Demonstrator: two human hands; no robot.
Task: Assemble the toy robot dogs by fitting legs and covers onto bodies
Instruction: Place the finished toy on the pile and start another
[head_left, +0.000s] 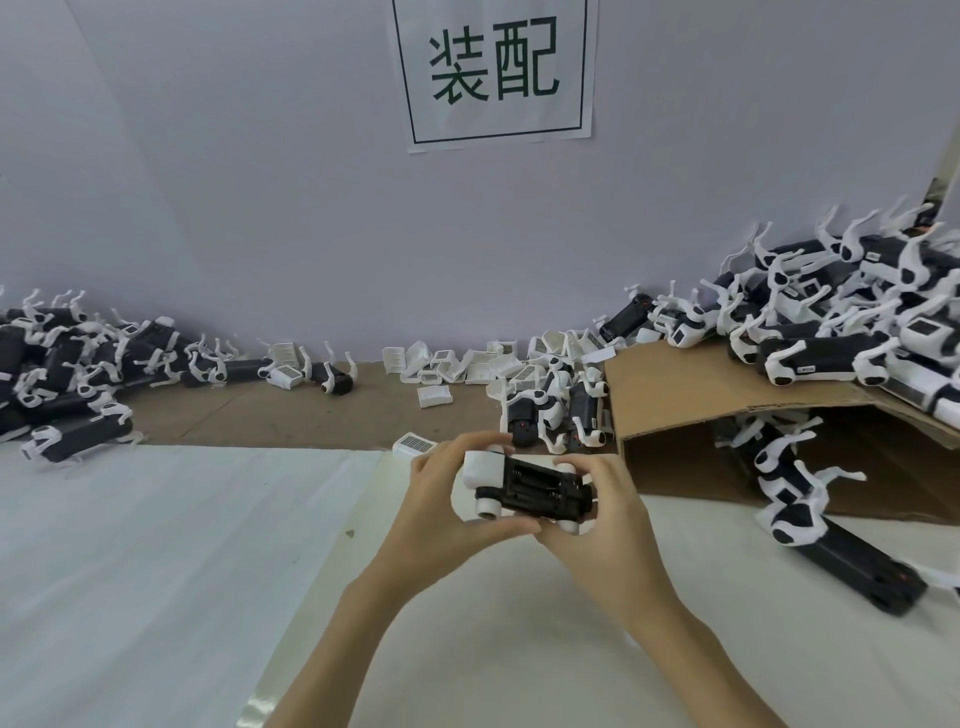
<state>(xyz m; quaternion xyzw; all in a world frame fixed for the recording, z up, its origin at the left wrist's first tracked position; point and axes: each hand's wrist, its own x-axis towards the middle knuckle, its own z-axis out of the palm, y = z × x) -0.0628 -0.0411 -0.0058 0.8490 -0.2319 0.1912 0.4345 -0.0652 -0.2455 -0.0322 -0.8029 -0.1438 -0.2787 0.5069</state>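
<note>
Both hands up over the white table (156, 571), w/ one toy dog body (540, 491) held between them, off the surface. Left hand (441, 499) wrapped round the white end of the body: fingers curled over the top, thumb underneath, clamped on it. Right hand (597, 514) gripping the black end, fingertips hooked over the far edge, thumb side under. Body lying sideways, open black underside facing up, white round hubs at the corners; can't tell if any legs are fitted, too blurry.

Just past the fingertips: small white cover (413, 446) lying flat on the table edge. Further out beyond the fingers: scatter of white covers (447, 364) along the wall, plus a small clump of part-built dogs (550, 410) standing just right of them. Right of the right hand: cardboard box (691, 384) on its side, w/ a big heap of dogs (831, 322) on top and a few more dogs (810, 509) spilling out below. Far left of the left hand: another pile of dogs (67, 374), well apart. Paper sign (493, 67) w/ green characters on the wall above.
</note>
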